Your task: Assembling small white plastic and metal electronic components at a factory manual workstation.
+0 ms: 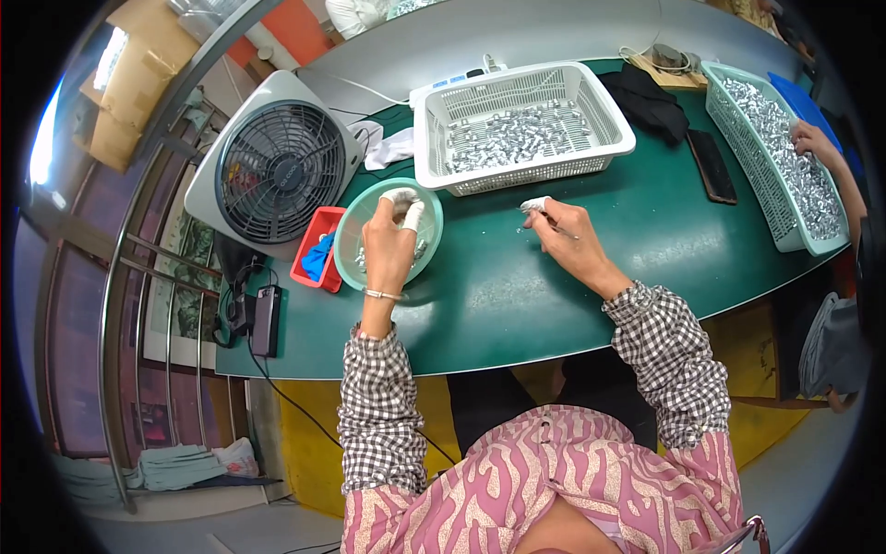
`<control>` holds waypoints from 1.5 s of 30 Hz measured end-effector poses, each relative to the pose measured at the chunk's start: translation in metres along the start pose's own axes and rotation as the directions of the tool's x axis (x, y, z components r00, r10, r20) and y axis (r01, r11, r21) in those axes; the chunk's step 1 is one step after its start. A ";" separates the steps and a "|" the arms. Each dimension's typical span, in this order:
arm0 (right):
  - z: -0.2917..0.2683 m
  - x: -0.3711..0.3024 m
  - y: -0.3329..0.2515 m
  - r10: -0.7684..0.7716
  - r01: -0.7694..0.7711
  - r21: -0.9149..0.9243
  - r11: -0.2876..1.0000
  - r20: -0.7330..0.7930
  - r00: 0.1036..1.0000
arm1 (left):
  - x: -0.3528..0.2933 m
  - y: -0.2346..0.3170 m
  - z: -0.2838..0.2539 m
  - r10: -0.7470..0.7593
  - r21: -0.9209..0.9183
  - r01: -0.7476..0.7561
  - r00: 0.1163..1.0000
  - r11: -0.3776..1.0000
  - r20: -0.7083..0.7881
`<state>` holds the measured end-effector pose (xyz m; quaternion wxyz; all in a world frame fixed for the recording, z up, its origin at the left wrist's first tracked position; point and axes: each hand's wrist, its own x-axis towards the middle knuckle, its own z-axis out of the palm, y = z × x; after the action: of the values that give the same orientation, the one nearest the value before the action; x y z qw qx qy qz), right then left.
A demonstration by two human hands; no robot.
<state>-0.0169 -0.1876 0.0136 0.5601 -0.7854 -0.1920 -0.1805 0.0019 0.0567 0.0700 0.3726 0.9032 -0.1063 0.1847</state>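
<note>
My left hand is over a pale green bowl, with white covers on its thumb and finger. Its fingertips are curled together in a pinch, and anything between them is too small to make out. Small silvery metal parts lie inside the bowl. To the right, my right hand is closed above the green table around a slim, dark metal tool. A white cover wraps a fingertip of this hand too. Beyond both hands stands a white plastic basket with many silvery metal parts.
A grey fan stands at the left beside a red tray holding a blue cloth. At the right are a phone, a black cloth and a green basket of metal parts, with another person's hand at it.
</note>
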 end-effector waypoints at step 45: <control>0.009 -0.002 -0.014 -0.272 0.272 -0.095 0.958 0.010 0.962 | -0.020 0.021 0.070 -0.128 -0.771 0.587 0.808 0.247 0.575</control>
<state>-0.0247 -0.1754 0.0210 0.4922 -0.7771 -0.2883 -0.2659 -0.0056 -0.0066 0.0285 0.8184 0.5402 -0.0496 -0.1894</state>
